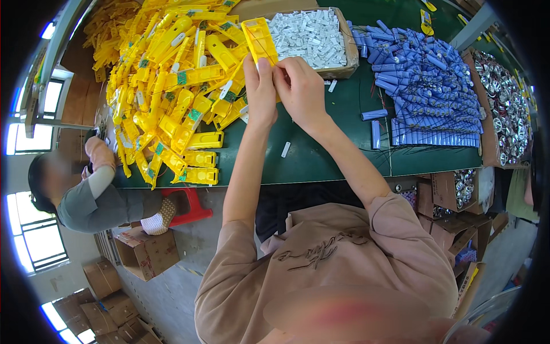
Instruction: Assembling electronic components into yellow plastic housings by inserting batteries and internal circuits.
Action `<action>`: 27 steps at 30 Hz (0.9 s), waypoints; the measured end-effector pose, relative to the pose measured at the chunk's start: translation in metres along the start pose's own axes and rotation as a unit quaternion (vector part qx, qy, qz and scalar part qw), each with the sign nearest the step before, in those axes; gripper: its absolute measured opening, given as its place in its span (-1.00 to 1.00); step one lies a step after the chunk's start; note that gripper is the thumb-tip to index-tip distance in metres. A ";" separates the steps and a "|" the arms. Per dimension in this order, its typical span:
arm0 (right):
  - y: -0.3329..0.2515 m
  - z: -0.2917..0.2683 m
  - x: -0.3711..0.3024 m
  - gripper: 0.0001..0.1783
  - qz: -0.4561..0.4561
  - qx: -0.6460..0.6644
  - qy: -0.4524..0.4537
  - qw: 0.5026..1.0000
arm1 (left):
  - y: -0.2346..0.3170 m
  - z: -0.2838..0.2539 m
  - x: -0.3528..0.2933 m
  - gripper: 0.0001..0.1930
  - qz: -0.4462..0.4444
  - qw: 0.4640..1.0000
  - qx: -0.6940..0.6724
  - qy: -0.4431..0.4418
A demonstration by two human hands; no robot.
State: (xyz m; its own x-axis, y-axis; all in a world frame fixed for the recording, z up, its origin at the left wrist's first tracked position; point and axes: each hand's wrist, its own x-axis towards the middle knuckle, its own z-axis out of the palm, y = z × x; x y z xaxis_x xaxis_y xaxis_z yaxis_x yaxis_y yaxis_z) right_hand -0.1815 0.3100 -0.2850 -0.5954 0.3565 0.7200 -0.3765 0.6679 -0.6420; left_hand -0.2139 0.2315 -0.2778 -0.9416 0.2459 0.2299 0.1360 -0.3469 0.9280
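Both my hands are raised over the green table and pinch one yellow plastic housing. My left hand grips its lower left edge. My right hand holds the lower right edge, with fingertips meeting the left hand's. The housing is an open, hollow rectangular shell, held tilted above the table. To the left lies a large heap of the same yellow housings, some with green circuit boards showing.
A cardboard box of small white parts sits behind my hands. Blue cylindrical cells are stacked at right, beside a box of silver reflectors. Another person sits at left near a red stool. Cardboard boxes stand on the floor.
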 end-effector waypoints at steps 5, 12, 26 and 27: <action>0.012 0.007 -0.002 -0.88 -0.009 -0.035 0.014 0.999 | -0.015 -0.004 0.017 -0.67 -0.016 0.999 -0.020 -0.022; 0.030 0.016 -0.008 -0.89 0.020 0.006 0.016 1.000 | -0.031 -0.009 0.020 -0.65 -0.104 0.991 -0.080 0.008; 0.030 0.026 -0.022 -0.87 -0.003 0.016 0.003 1.000 | -0.028 -0.023 0.011 -0.60 -0.059 0.998 -0.033 -0.019; 0.031 0.024 -0.023 -0.87 -0.026 -0.002 0.006 1.000 | -0.029 -0.021 0.011 -0.58 -0.050 0.998 -0.033 -0.017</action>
State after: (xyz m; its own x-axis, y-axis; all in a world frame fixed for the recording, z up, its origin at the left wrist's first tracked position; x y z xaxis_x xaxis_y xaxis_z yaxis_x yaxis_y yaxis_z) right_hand -0.1968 0.3070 -0.3276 -0.5674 0.3289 0.7549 -0.4037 0.6880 -0.6031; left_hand -0.2344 0.2256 -0.3082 -0.9381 0.3134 0.1477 0.0194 -0.3782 0.9255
